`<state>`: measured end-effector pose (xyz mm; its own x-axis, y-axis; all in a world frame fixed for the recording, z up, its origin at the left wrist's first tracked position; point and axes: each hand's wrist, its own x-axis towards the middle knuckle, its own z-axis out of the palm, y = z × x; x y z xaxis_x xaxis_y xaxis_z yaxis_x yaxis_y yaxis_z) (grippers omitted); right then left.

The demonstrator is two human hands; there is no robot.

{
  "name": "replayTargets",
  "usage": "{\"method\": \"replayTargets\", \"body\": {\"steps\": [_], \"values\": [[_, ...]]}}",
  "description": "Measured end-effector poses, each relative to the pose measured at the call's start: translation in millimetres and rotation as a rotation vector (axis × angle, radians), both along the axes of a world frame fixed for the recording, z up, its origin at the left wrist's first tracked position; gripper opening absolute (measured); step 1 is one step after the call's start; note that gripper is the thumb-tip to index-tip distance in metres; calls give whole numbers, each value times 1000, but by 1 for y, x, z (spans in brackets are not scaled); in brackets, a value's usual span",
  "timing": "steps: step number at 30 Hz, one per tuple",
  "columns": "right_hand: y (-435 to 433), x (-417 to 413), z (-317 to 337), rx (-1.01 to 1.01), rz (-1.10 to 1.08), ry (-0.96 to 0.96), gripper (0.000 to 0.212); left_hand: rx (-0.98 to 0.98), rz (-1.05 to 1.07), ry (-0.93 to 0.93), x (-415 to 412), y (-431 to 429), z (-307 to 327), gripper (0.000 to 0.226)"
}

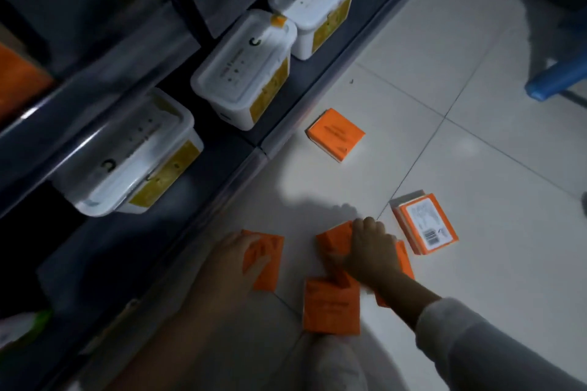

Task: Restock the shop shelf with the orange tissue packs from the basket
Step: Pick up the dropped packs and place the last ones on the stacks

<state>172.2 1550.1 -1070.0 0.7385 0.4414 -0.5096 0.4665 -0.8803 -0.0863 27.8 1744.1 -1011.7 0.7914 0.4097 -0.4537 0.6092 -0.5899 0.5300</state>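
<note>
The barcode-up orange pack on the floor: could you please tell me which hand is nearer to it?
Right. The right hand grips the middle pack just beside the barcode-up pack; the left hand touches the shelf-side pack, farther away.

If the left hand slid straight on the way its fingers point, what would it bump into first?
The left hand rests on one orange pack; beyond it, probably the second pack that the right hand grips. Blur leaves doubt.

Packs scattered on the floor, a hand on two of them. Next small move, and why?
Probably lift the orange pack under the right hand toward the shelf: its fingers already curl over that pack, while the left hand, blurred, lies on a second pack.
</note>
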Motion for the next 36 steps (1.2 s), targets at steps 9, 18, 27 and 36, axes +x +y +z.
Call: {"method": "replayTargets", "body": {"steps": [9,18,27,36], "values": [[15,-28,-40,100,-105,-29,46,-284,176,81,10,-18,-30,37],[14,-53,12,589,455,-263,19,-884,805,130,32,-48,-23,37],[-54,-4,-20,456,-578,25,68,-726,699,-55,29,-46,-25,14],[-86,-1,-71,244,-1100,470,73,-765,736,-54,30,-40,-32,26]]}}
